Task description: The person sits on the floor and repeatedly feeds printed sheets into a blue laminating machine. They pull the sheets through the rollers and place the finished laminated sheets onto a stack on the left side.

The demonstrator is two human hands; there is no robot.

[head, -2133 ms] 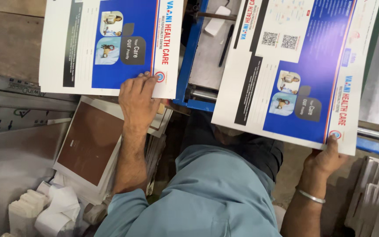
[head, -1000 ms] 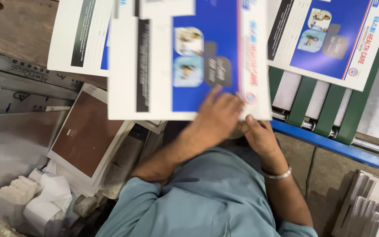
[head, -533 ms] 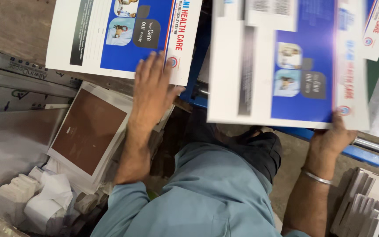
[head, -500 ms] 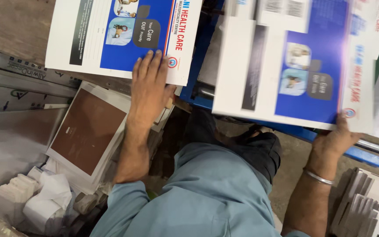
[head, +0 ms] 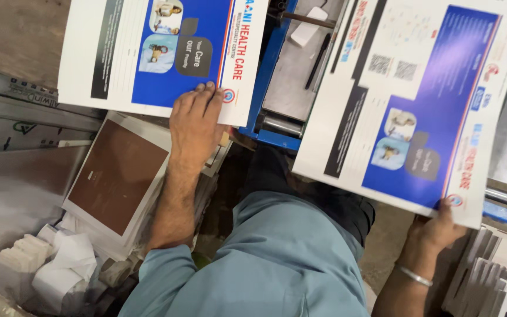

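The left hand [head: 193, 126] lies flat, fingers spread, on the near edge of a blue-and-white printed sheet [head: 159, 56] already laid on the left stack, above a brown-faced board pile [head: 118, 176]. The right hand [head: 438, 229] pinches the near corner of a second printed sheet [head: 418, 100], not yet set down, with grey card stacks [head: 488, 276] just right of that grip.

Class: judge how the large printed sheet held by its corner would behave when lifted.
The printed sheet is probably floppy: the right hand grips only one corner of a wide, thin sheet. Likely light, since one hand holds it. Its glossy-looking face may slide easily.
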